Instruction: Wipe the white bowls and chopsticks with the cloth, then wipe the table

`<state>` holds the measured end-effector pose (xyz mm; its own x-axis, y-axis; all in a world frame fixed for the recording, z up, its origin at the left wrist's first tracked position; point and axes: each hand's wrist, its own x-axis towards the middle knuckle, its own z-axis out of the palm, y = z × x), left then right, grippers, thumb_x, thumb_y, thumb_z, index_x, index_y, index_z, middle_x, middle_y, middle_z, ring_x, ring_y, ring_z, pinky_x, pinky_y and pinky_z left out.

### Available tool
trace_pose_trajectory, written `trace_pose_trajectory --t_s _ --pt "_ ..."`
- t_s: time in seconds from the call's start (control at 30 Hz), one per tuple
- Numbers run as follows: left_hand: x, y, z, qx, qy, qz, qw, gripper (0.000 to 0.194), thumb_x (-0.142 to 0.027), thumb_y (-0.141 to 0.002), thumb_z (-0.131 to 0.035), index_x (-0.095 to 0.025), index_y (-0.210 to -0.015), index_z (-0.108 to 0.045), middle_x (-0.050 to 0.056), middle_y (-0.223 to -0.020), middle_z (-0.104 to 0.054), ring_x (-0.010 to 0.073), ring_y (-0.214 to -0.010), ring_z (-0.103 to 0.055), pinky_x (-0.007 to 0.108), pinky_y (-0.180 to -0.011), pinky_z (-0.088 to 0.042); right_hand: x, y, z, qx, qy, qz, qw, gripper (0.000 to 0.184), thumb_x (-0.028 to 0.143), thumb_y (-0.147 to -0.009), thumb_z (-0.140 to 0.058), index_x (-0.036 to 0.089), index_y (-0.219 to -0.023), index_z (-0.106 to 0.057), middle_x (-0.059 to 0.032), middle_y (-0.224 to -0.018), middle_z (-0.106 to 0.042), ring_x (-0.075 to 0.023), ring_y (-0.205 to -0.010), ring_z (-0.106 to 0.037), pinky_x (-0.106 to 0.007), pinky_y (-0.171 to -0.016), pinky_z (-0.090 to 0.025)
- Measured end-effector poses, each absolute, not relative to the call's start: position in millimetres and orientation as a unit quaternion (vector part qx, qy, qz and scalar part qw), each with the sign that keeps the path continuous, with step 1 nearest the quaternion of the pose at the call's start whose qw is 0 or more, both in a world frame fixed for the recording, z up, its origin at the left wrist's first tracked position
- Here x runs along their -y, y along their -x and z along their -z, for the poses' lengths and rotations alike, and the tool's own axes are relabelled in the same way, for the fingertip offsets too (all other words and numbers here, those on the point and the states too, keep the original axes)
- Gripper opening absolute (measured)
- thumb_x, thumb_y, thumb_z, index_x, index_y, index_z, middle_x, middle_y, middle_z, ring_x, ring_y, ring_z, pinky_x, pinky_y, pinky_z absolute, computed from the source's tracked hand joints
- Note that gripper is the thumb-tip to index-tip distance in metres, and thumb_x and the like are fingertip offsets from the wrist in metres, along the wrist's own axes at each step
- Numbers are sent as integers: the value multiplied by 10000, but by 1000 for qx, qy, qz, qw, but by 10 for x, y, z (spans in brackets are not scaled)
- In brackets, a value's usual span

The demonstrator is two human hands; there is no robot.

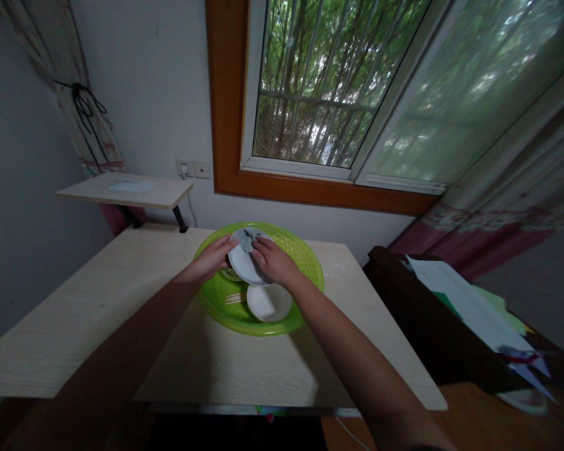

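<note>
A round green plastic basin (305,257) sits on the pale wooden table (98,300). Over it my left hand (211,258) grips the left rim of a small white plate (242,263), held tilted. My right hand (275,260) presses a grey cloth (251,238) against the plate's upper face, fingers closed on it. Below them, inside the basin, lies a white bowl (269,302) with wooden chopsticks (235,298) to its left. Another dish is partly hidden under the plate.
A small side shelf (126,190) stands at the back left by a wall socket (192,169). A window (319,94) is ahead, curtains on both sides. A dark wooden piece (418,313) with papers (465,300) stands to the right of the table.
</note>
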<state>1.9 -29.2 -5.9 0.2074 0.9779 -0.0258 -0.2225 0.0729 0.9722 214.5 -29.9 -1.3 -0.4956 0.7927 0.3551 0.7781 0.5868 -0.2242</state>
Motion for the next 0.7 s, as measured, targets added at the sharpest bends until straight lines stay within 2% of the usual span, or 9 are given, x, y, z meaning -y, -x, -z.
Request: trace_pose_trajectory --t_s 0.1,0.2,0.33,0.5,0.63,0.7 --pt "288 -3 71 -408 -474 -489 608 431 -452 -827 -762 -161 -1139 -699 97 -994 -744 196 -762 -695 281 -621 -550 332 -2145 -45 855 489 5 173 462 370 -1099 -326 157 -1374 -631 -128 -1429 -614 -213 -1305 -570 -333 -1118 -421" --pt "280 17 83 -415 -468 -500 600 434 -441 -834 -749 -164 -1163 -695 105 -1013 -750 213 -797 -704 300 -648 -561 367 -2141 -104 833 537 32 131 508 401 -1101 -275 185 -1205 -723 -119 -1233 -717 -225 -1116 -664 -320 -977 -487" --pt "276 32 76 -416 -460 -519 588 472 -423 -849 -731 -165 -1240 -673 110 -1056 -754 216 -833 -703 292 -655 -567 397 -2155 -142 826 550 32 123 577 469 -1091 -283 177 -1008 -773 -119 -1052 -757 -226 -937 -702 -304 -835 -499" --pt "274 34 68 -409 -466 -525 583 534 -402 -853 -732 -155 -1314 -626 112 -1059 -753 190 -790 -703 270 -646 -567 435 -2161 -149 909 380 -86 149 429 408 -1074 -428 173 -977 -773 -74 -980 -766 -176 -925 -684 -270 -882 -483" --pt "254 33 89 -404 -461 -530 586 520 -407 -847 -738 -155 -1289 -628 112 -1057 -752 174 -750 -700 263 -626 -571 413 -2129 -88 916 249 -183 256 299 309 -1051 -485 196 -1102 -757 -70 -1132 -751 -176 -1065 -669 -301 -969 -489" --pt "245 29 98 -394 -458 -536 589 502 -400 -845 -742 -157 -1271 -634 110 -1058 -751 172 -759 -703 257 -631 -571 374 -2118 -38 906 226 -200 295 253 279 -1026 -528 201 -1087 -761 -71 -1111 -754 -186 -1056 -673 -310 -956 -498"
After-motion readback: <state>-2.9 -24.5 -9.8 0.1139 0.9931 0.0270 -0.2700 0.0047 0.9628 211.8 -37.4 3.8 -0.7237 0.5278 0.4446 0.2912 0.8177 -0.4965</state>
